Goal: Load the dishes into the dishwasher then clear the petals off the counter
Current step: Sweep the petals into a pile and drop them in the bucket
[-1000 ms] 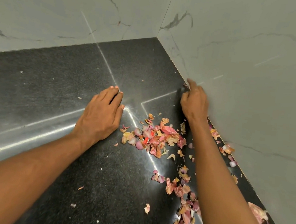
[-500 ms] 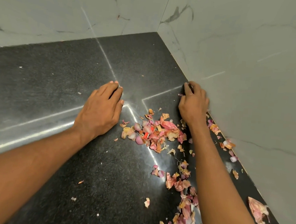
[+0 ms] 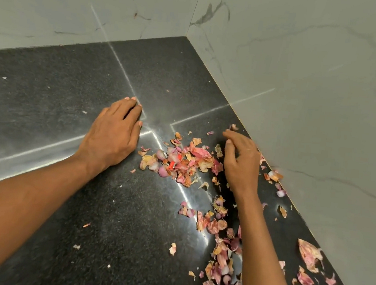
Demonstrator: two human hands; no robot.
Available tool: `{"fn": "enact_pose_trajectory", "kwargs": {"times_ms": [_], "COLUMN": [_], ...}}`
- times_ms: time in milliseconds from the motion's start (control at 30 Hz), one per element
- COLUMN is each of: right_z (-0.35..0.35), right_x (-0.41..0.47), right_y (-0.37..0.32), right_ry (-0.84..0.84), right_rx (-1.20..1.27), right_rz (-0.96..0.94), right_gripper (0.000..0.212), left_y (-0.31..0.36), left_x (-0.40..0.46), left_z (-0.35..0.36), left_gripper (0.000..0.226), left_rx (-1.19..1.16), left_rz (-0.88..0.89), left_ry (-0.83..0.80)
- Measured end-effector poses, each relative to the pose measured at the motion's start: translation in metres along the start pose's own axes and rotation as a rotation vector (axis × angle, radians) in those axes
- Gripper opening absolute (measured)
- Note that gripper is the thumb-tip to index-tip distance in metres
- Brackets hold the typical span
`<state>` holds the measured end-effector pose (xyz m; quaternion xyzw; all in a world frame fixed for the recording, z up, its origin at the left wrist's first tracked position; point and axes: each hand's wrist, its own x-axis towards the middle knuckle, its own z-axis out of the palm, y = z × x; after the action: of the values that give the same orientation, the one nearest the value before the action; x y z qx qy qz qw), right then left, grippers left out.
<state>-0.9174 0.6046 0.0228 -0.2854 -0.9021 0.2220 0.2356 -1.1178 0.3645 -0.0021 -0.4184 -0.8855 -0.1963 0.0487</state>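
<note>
The petals [image 3: 180, 162] lie in a loose pink and orange heap at the middle of the frame, on the black speckled worktop [image 3: 47, 110]. A small bright red piece [image 3: 171, 164] sits in the heap. More petals run as a scattered trail [image 3: 220, 249] from the heap down to the lower edge of the frame, and some larger ones [image 3: 309, 255] lie at the lower right, near the foot of the wall. A few small flakes [image 3: 173, 248] are spread on the worktop in the lower middle.

The left hand [image 3: 111, 137] rests flat on the worktop just left of the heap, palm down, its fingers [image 3: 130, 107] straight and close together, holding nothing. The right hand [image 3: 241, 161] stands on its edge just right of the heap, the palm turned toward the petals, the fingers [image 3: 231, 135] loosely bent and cupped, gripping nothing. Some petals touch the inner side of this hand. Both bare forearms come in from the lower edge of the frame.

The worktop meets two grey marble-like walls [image 3: 314, 85], which join in a corner at the upper middle of the frame. Bright lines of reflected light cross the worktop between the hands.
</note>
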Motion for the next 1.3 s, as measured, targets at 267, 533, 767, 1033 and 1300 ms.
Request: {"fn": "enact_pose_trajectory", "kwargs": {"times_ms": [267, 533, 767, 1033, 1300], "right_z": [-0.008, 0.002, -0.030, -0.019, -0.011], "right_x": [0.023, -0.015, -0.008, -0.039, -0.026], "right_y": [0.006, -0.024, 0.023, 0.015, 0.022], "right_ry": [0.101, -0.346, -0.103, 0.039, -0.234], "right_rx": [0.050, 0.206, -0.093, 0.050, -0.195], "right_rz": [0.025, 0.052, 0.150, -0.007, 0.161], "right_gripper": [0.035, 0.046, 0.048, 0.033, 0.063], "left_y": [0.000, -0.004, -0.004, -0.003, 0.001], "left_x": [-0.002, 0.002, 0.000, 0.000, 0.000], "left_z": [0.001, 0.004, 0.005, 0.002, -0.001], "left_gripper": [0.039, 0.041, 0.040, 0.042, 0.040], "left_rx": [-0.011, -0.013, -0.003, 0.004, 0.003], "left_rz": [0.004, 0.023, 0.033, 0.028, 0.017], "left_ry": [0.016, 0.020, 0.026, 0.022, 0.014]}}
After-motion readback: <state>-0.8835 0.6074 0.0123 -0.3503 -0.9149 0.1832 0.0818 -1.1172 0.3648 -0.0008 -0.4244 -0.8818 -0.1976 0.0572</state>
